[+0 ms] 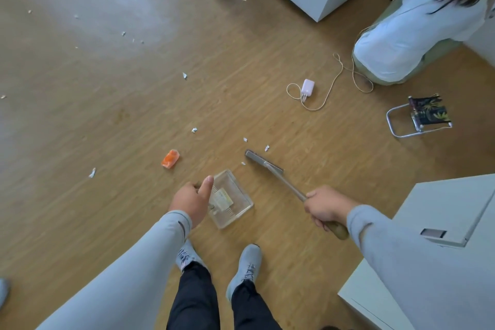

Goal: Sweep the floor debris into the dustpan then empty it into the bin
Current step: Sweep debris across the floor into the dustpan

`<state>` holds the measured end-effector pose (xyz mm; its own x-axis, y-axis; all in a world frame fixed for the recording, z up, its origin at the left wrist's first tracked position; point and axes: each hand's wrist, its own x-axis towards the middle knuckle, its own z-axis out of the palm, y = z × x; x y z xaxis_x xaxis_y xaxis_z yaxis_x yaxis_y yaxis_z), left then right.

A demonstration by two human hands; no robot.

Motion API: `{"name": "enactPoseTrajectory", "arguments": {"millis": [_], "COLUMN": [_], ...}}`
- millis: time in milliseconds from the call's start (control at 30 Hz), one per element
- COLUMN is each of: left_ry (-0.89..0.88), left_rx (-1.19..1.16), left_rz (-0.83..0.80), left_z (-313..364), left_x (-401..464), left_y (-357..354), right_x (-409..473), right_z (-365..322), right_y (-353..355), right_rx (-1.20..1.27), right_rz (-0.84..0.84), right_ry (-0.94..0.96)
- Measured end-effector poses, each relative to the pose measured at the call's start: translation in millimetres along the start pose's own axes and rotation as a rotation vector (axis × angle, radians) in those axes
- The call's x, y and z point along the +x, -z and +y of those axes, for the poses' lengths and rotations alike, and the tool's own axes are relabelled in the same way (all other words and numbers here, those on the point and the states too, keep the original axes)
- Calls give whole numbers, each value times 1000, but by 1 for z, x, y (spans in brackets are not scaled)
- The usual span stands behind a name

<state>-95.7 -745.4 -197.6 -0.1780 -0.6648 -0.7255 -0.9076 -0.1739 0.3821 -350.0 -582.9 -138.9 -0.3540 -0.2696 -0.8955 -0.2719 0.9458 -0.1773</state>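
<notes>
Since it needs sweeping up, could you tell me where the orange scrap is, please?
The orange scrap lies on the floor, just left of the clear dustpan and ahead of the left hand.

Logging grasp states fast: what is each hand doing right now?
Left hand: grips the clear dustpan, thumb up.
Right hand: grips the broom handle.

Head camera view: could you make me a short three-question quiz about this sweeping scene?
1. True or false: the left hand grips the clear plastic dustpan.
2. Which hand holds the wooden-handled broom? A left, B right.
3. Fill in: the orange plastic wrapper lies on the ____ wooden floor, outside the dustpan.

Key: 1 true; 2 B; 3 brown. White paper scraps are not yet swept up.
</notes>
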Motion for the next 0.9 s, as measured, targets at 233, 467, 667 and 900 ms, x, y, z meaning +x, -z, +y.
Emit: {"name": "enactPoseTrajectory", "arguments": {"millis": [233,467,667,900], "left_ry": [-16,-11,-10,-11], "left_rx": [-4,-24,-83,-146], "left_rz": [-4,-5,20,76], "left_z": [2,-4,19,51], "left_x": [2,-6,12,44], "left_y": [4,10,22,15], "right_x": [-17,-52,-10,66], "right_z": [-6,43,15,-21], "right_y": [-12,41,49,44], "right_rx": [-163,84,175,-33], "right_rz": [-166,-103,98,157], "right_ry": [-9,-23,-26,-41]}}
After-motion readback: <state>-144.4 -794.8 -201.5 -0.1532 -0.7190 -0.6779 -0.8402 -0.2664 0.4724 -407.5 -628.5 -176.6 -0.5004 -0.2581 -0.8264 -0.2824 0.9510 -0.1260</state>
